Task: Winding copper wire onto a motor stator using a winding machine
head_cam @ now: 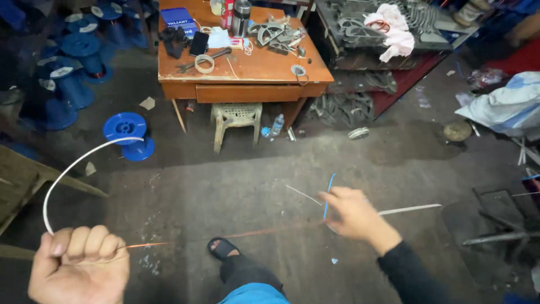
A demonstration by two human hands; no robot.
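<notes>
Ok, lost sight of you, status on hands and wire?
Left hand fisted on white sleeve and thin copper wire. Right hand pinching the wire's far end, blue strand at its fingers. Foot under the wire.

A workshop: wooden bench cluttered with tools, blue wire spools (stacked left), metal parts on concrete.

Bare left hand lower left, no sleeve visible. Right hand has a black long sleeve. Bottom centre: blue garment, dark trouser leg, black open-toe sandal.
</notes>
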